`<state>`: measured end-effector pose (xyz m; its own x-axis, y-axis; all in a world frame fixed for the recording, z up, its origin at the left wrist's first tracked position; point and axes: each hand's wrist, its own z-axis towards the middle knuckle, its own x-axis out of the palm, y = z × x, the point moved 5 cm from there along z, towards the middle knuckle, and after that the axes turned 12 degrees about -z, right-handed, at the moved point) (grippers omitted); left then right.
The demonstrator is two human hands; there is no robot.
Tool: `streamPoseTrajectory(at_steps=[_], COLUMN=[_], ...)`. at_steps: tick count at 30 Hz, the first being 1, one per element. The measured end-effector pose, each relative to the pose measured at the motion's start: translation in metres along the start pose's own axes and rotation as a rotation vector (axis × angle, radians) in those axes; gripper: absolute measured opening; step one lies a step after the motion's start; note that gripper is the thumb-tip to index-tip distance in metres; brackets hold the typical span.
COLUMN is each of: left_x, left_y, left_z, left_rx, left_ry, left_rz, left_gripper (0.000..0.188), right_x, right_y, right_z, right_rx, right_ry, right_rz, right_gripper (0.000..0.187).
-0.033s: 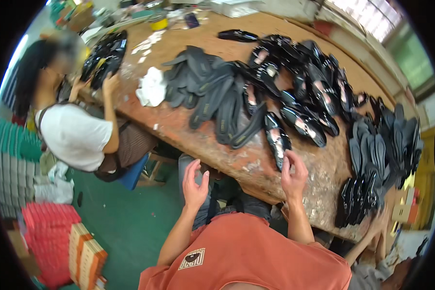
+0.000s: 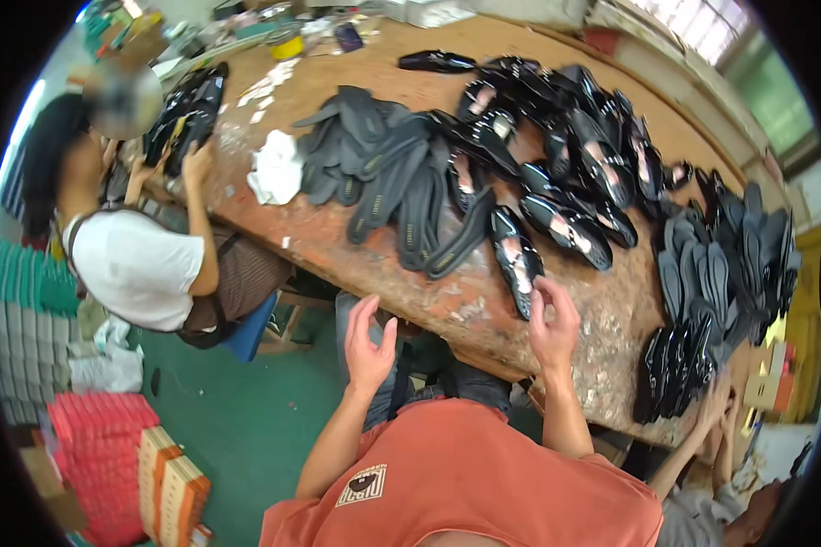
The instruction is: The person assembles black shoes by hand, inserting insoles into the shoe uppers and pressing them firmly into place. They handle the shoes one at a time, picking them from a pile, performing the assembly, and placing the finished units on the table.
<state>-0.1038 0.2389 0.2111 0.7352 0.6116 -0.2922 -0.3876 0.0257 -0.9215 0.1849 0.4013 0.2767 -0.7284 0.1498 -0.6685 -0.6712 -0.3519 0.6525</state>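
Note:
My left hand (image 2: 368,348) hovers in front of the table's near edge, its fingers curved and apart from the thumb, holding nothing. My right hand (image 2: 554,330) is above the near edge beside a single glossy black shoe (image 2: 517,260) with a pale inside. Its thumb and fingers are apart and nothing shows between them; whether the fingertips touch the shoe I cannot tell. Just left of that shoe lies a loose pile of dark grey insoles (image 2: 388,178). Behind and to the right, many black patent shoes (image 2: 566,214) are heaped together.
The worn wooden table (image 2: 337,255) holds a crumpled white cloth (image 2: 276,169), more insoles (image 2: 702,260) and upright black shoes (image 2: 675,369) at right. A co-worker (image 2: 137,264) sits at left handling shoes. Another person's hands (image 2: 716,415) are at lower right. Red stacks (image 2: 100,456) stand on the floor.
The table and its shoes sit slightly further left and higher in the picture. The person at lower right shows more. My hands keep nearly the same pose.

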Motion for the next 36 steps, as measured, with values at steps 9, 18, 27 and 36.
streamPoseTrajectory(at_steps=[9, 18, 27, 36], left_x=[0.137, 0.067, 0.094, 0.120], left_y=[-0.071, -0.037, -0.097, -0.025], left_z=[0.084, 0.134, 0.100, 0.101], left_rx=[0.529, 0.203, 0.378, 0.368], left_ry=[0.311, 0.120, 1.056, 0.760], left_rz=[0.621, 0.017, -0.004, 0.280], left_gripper=[0.076, 0.066, 0.067, 0.049], right_x=[0.022, 0.071, 0.001, -0.013], right_y=[-0.024, -0.039, 0.073, -0.072], right_z=[0.028, -0.040, 0.022, -0.013], right_rx=[0.050, 0.485, -0.582, 0.393], right_ry=[0.013, 0.220, 0.529, 0.365], right_rz=[-0.351, 0.189, -0.292, -0.328], right_gripper=[0.055, 0.074, 0.054, 0.064])
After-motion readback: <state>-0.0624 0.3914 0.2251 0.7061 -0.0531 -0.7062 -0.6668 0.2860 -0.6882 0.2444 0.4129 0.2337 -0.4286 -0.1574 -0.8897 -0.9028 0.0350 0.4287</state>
